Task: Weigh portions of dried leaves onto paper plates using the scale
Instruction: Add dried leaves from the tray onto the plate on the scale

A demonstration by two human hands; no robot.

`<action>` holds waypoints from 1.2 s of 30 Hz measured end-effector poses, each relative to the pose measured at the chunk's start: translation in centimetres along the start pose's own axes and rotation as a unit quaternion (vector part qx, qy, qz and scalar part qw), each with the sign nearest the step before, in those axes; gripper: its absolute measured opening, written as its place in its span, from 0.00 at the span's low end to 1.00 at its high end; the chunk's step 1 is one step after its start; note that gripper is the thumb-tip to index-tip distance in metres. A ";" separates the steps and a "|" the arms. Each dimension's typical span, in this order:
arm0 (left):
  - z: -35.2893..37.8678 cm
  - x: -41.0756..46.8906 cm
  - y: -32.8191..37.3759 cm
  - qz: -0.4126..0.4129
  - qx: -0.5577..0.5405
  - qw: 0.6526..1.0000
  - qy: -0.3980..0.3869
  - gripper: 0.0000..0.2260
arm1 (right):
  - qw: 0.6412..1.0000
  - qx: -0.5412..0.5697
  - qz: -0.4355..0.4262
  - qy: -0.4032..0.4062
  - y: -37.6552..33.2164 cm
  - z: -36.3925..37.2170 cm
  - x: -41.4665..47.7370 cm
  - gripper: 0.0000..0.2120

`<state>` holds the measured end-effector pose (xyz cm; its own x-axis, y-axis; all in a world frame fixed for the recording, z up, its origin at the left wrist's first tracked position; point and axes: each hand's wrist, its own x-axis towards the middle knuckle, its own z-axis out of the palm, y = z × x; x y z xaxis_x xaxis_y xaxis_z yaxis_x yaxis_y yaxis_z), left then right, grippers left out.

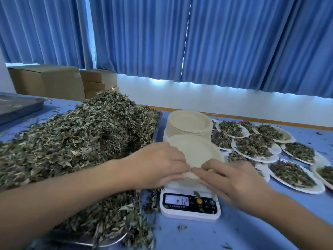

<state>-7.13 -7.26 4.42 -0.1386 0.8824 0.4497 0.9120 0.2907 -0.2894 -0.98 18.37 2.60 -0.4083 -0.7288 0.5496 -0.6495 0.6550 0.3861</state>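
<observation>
Head view. An empty paper plate (194,152) sits on the digital kitchen scale (190,212) at the near middle of the blue desk (252,230); the display (177,200) shows "12". Both hands meet at the plate's near rim. The left hand (160,163) pinches the rim between curled fingers and thumb. The right hand (234,179) lays fairly straight fingers on the rim just beside it; whether its thumb grips from below cannot be told.

The heap of dried leaves (77,138) lies on a metal tray (75,240) to the left, touching the scale's side. A stack of paper plates (189,125) stands just behind the scale, and filled plates (254,148) overlap to the right.

Handling, as judged: the plate is very light, thin and bendable, so a hard rim pinch would crease it; support it from under the edge. The leaves are light, brittle and loose; take them in gentle handfuls from the heap's top.
</observation>
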 end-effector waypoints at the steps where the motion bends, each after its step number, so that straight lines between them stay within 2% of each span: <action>1: 0.2 -0.6 0.7 -0.002 -0.007 1.000 -0.021 0.09 | 1.000 0.014 -0.003 0.000 -0.8 0.3 -0.7 0.12; 4: 0.9 -1.2 1.5 -0.050 -0.045 0.991 -0.113 0.13 | 0.998 0.048 0.027 -0.015 -2.1 1.0 -2.0 0.13; 5: 0.8 -1.3 1.4 -0.079 -0.083 0.986 -0.121 0.14 | 0.997 0.058 0.054 -0.012 -2.2 1.2 -2.3 0.14; 8: 0.1 -1.4 0.3 -0.195 -0.172 0.965 -0.037 0.19 | 0.974 0.098 0.196 0.057 -1.6 1.3 -2.9 0.14; 10: -0.4 -1.5 -1.2 -0.289 -0.165 0.943 0.023 0.18 | 0.937 0.129 0.308 0.101 -0.7 1.7 -3.4 0.14; 11: -0.7 -1.7 -2.1 -0.335 -0.147 0.930 0.027 0.15 | 0.917 0.143 0.359 0.102 -0.3 1.9 -3.7 0.16; 12: -0.8 -2.0 -3.2 -0.380 -0.128 0.916 0.004 0.12 | 0.900 0.153 0.398 0.091 0.1 2.1 -4.1 0.17; 13: -0.9 -2.4 -4.1 -0.422 -0.113 0.898 -0.052 0.10 | 0.889 0.160 0.424 0.071 0.4 2.3 -4.5 0.19; 15: -1.1 -3.2 -5.3 -0.464 -0.105 0.849 -0.229 0.11 | 0.880 0.169 0.443 0.013 0.8 2.7 -5.5 0.21; 17: -0.9 -3.8 -5.2 -0.442 -0.110 0.804 -0.383 0.15 | 0.877 0.179 0.444 -0.042 1.1 3.2 -6.3 0.22; 19: -0.8 -3.9 -4.8 -0.411 -0.099 0.794 -0.437 0.17 | 0.874 0.187 0.443 -0.066 1.3 3.3 -6.6 0.22; 22: -1.3 -3.4 -4.1 -0.382 -0.107 0.811 -0.429 0.06 | 0.872 0.189 0.444 -0.081 1.4 3.4 -6.9 0.21; 23: -1.4 -3.2 -4.0 -0.374 -0.108 0.814 -0.431 0.06 | 0.872 0.187 0.445 -0.082 1.4 3.4 -6.9 0.21; 26: -2.0 -2.8 -3.6 -0.391 -0.113 0.786 -0.465 0.13 | 0.873 0.181 0.445 -0.086 1.3 3.4 -6.9 0.20; 29: -1.7 -3.1 -2.8 -0.419 -0.062 0.751 -0.507 0.26 | 0.873 0.184 0.443 -0.086 1.2 3.2 -6.9 0.19; 30: -1.5 -3.2 -2.5 -0.424 -0.051 0.747 -0.509 0.26 | 0.874 0.184 0.442 -0.086 1.2 3.2 -6.9 0.19; 32: -0.8 -3.3 -2.1 -0.420 -0.049 0.750 -0.509 0.21 | 0.874 0.188 0.441 -0.086 1.2 3.1 -6.8 0.19; 35: 0.0 -3.1 -2.0 -0.406 -0.054 0.771 -0.488 0.06 | 0.871 0.191 0.444 -0.089 1.2 3.0 -6.8 0.19; 36: 0.2 -3.1 -2.0 -0.409 -0.052 0.773 -0.481 0.04 | 0.871 0.193 0.444 -0.089 1.1 3.0 -6.8 0.19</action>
<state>-8.63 -10.50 3.42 -0.8637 0.2996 -0.4052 0.3857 0.9106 -0.1487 -0.86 23.50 -2.93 -0.9300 -0.0119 0.3673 -0.1806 0.8852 -0.4287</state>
